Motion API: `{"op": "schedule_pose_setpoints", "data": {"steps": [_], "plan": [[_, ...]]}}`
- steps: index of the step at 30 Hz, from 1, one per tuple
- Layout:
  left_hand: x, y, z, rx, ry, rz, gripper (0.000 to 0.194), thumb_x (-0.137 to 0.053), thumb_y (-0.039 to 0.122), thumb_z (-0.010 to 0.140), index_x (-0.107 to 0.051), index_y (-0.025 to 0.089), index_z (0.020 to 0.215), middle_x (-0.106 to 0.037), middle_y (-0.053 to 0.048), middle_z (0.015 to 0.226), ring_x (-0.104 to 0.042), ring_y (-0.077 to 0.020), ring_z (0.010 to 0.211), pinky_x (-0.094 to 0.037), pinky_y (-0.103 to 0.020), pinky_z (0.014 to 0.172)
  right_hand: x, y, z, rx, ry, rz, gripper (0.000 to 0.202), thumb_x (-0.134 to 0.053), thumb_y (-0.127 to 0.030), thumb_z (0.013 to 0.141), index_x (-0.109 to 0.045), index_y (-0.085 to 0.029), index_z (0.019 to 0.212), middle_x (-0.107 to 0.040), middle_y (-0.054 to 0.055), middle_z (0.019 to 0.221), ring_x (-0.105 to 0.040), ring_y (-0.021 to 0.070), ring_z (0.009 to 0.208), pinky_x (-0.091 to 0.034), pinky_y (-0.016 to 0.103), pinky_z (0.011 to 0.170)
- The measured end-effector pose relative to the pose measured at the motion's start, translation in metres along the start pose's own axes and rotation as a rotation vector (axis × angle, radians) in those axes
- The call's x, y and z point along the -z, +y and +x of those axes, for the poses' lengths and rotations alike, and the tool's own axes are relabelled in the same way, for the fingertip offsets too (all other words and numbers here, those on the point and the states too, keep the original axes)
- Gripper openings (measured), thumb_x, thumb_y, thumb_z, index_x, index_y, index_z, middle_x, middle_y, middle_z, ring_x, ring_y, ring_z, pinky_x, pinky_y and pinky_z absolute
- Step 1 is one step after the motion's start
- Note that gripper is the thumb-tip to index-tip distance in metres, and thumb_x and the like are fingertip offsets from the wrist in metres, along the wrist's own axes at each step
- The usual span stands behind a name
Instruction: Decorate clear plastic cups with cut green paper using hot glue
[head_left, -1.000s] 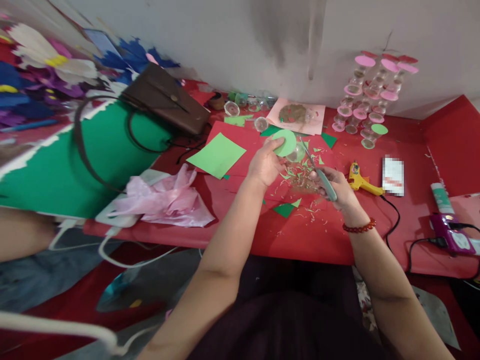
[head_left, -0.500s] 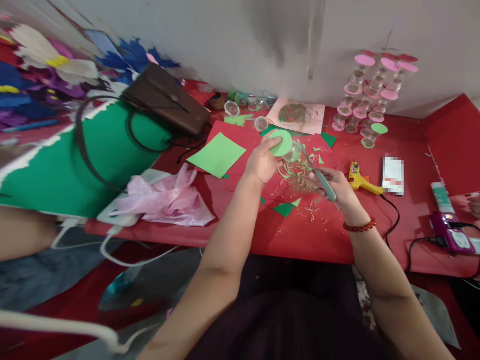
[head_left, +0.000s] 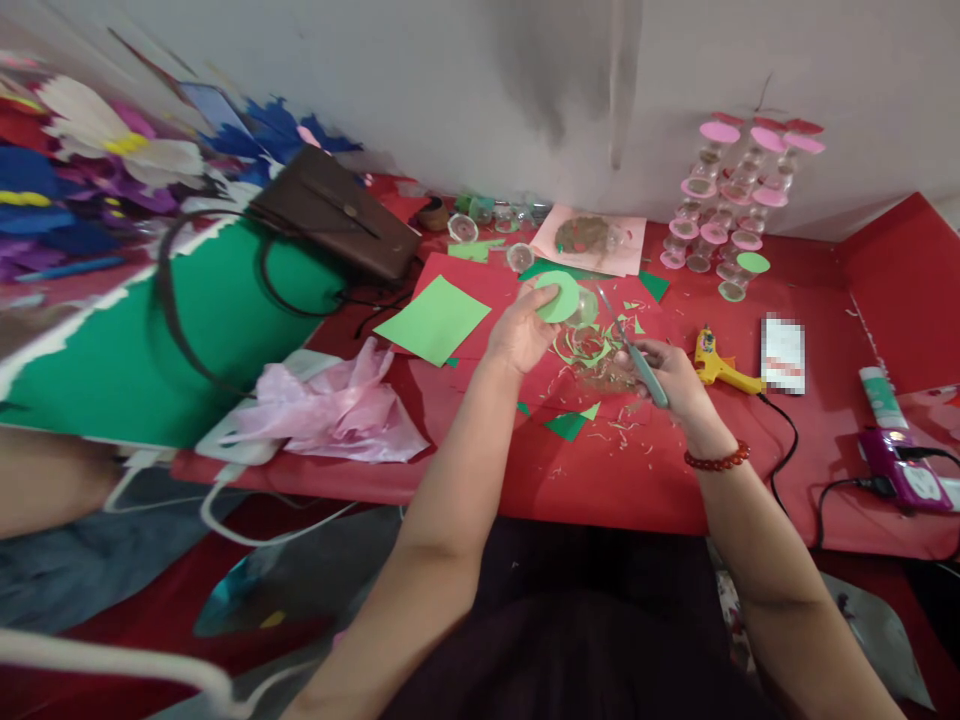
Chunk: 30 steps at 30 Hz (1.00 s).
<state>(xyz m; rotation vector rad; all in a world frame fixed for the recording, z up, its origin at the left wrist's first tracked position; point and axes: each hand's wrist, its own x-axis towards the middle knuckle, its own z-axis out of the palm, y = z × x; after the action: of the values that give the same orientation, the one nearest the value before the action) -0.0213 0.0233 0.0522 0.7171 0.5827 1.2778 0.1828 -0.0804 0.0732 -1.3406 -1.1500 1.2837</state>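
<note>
My left hand is closed on a light green paper disc, its thumb lying over the face. A clear plastic cup sits against the disc's right side, tilted. My right hand grips a thin-bladed knife with a grey-green handle. Its narrow blade points up and away, beside the cup, with a small gap visible between them. Curled light green paper strips and small scraps lie on the red tabletop below both hands.
A light green sheet and a pink plastic bag lie left. At right are a yellow glue gun with its cord and a purple power adapter. Pink-disc cup strands stand behind; a brown bag is back left.
The view has tilted slightly. Both hands keep nearly the same pose, with the disc and knife still held. More curled green paper shows beneath the cup.
</note>
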Motion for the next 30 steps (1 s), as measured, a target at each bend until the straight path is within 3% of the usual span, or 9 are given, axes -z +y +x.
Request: {"op": "schedule_pose_setpoints", "data": {"steps": [4, 7, 11, 17, 21, 30], "plan": [[-0.002, -0.001, -0.001, 0.043, -0.056, 0.009, 0.024, -0.073, 0.028, 0.083, -0.076, 0.019, 0.105, -0.081, -0.004, 0.093, -0.078, -0.0229, 0.104, -0.061, -0.03, 0.085, -0.001, -0.002, -0.002, 0.072, 0.121, 0.043, 0.053, -0.091, -0.057, 0.062, -0.067, -0.021, 0.092, -0.055, -0.006, 0.069, -0.043, 0.008, 0.059, -0.031, 0.024, 0.05], [-0.003, 0.001, -0.006, 0.123, -0.143, 0.037, 0.036, -0.071, 0.033, 0.084, -0.075, 0.018, 0.116, -0.081, -0.006, 0.093, -0.078, -0.0264, 0.105, -0.062, -0.035, 0.083, -0.001, -0.001, -0.002, 0.093, 0.134, 0.092, 0.05, -0.089, -0.057, 0.066, -0.063, -0.024, 0.095, -0.05, -0.007, 0.07, -0.042, 0.008, 0.06, -0.032, 0.023, 0.051], [-0.007, 0.003, -0.014, 0.227, -0.254, 0.074, 0.055, -0.073, 0.035, 0.08, -0.069, 0.016, 0.131, -0.081, -0.007, 0.094, -0.078, -0.0285, 0.098, -0.063, -0.037, 0.078, -0.002, 0.005, 0.001, 0.062, 0.157, 0.194, 0.054, -0.093, -0.049, 0.063, -0.059, -0.025, 0.098, -0.05, -0.009, 0.067, -0.043, 0.0072, 0.056, -0.032, 0.023, 0.049], [-0.016, -0.007, -0.02, 0.247, -0.328, 0.152, 0.08, -0.08, 0.03, 0.073, -0.055, 0.021, 0.148, -0.078, -0.003, 0.094, -0.074, -0.0184, 0.076, -0.055, -0.027, 0.064, -0.002, 0.008, 0.004, 0.102, 0.198, 0.284, 0.052, -0.09, -0.039, 0.061, -0.058, -0.025, 0.099, -0.058, -0.007, 0.072, -0.052, 0.008, 0.057, -0.037, 0.024, 0.051], [-0.02, -0.012, -0.024, 0.26, -0.396, 0.149, 0.09, -0.082, 0.034, 0.074, -0.045, 0.023, 0.156, -0.077, -0.003, 0.1, -0.074, -0.0178, 0.079, -0.056, -0.028, 0.067, -0.003, 0.009, 0.004, 0.146, 0.2, 0.266, 0.044, -0.086, -0.034, 0.064, -0.058, -0.026, 0.098, -0.054, -0.009, 0.068, -0.049, 0.008, 0.055, -0.036, 0.025, 0.051], [-0.031, -0.011, -0.033, 0.251, -0.358, 0.135, 0.096, -0.084, 0.033, 0.072, -0.046, 0.024, 0.159, -0.079, -0.004, 0.101, -0.075, -0.0198, 0.082, -0.057, -0.029, 0.071, -0.006, 0.016, 0.005, 0.162, 0.199, 0.215, 0.044, -0.082, -0.037, 0.068, -0.054, -0.028, 0.101, -0.044, -0.011, 0.065, -0.043, 0.0076, 0.053, -0.035, 0.026, 0.05]]}}
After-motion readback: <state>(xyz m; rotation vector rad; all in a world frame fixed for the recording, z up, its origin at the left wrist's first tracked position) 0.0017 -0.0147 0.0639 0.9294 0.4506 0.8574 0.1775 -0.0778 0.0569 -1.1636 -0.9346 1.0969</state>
